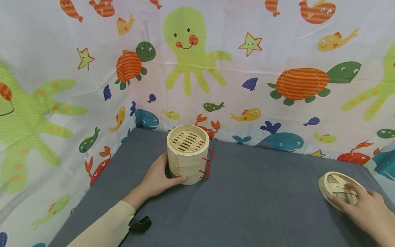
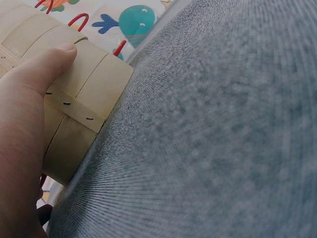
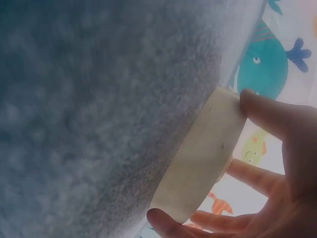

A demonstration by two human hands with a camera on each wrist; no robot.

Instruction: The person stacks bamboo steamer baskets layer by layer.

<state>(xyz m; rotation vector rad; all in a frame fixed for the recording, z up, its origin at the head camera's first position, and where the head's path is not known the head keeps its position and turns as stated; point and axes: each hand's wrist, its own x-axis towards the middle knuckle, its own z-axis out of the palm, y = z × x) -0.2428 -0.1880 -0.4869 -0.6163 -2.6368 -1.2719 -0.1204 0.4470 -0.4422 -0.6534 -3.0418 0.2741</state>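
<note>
A stack of small bamboo steamer baskets (image 1: 188,163) stands upright on the grey cloth, left of the middle. Slots show in its top floor, and red loops stick out from its right side. My left hand (image 1: 154,178) grips the stack low on its left, thumb across the front; the other fingers are hidden behind it. In the left wrist view the thumb presses on the pale bamboo wall (image 2: 101,74). Far to the right, my right hand (image 1: 367,206) holds a round bamboo steamer lid (image 1: 337,183) with a woven top. The right wrist view shows fingertips at both ends of its rim (image 3: 198,153).
Grey cloth (image 1: 247,199) covers the table. Behind and to the left hangs a white curtain (image 1: 216,20) printed with sea animals, meeting the table's back edge just beyond the stack. A dark strap (image 1: 140,223) is on the left wrist.
</note>
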